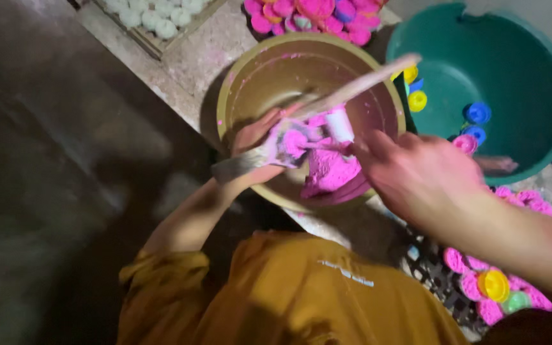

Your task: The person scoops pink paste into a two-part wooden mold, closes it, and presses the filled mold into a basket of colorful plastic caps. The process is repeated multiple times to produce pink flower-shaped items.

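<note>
Pink paste lump (328, 171) low in tan mixing bowl (237, 80), just below both hands. Paste-caked stick (359, 83), long axis running 8 to 2 o'clock. Left hand (260, 137) curled shut around its lower end; right hand (416, 172) at 3 o'clock, fingertips pinching small white cylinder (339, 124). Green basin (547, 76) with coloured caps at 2 o'clock.

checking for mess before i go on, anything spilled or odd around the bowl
Pink paste is smeared up the tan bowl wall and coats the left hand. Pink dust also marks the counter beside the bowl. Nothing looks tipped or broken.
</note>
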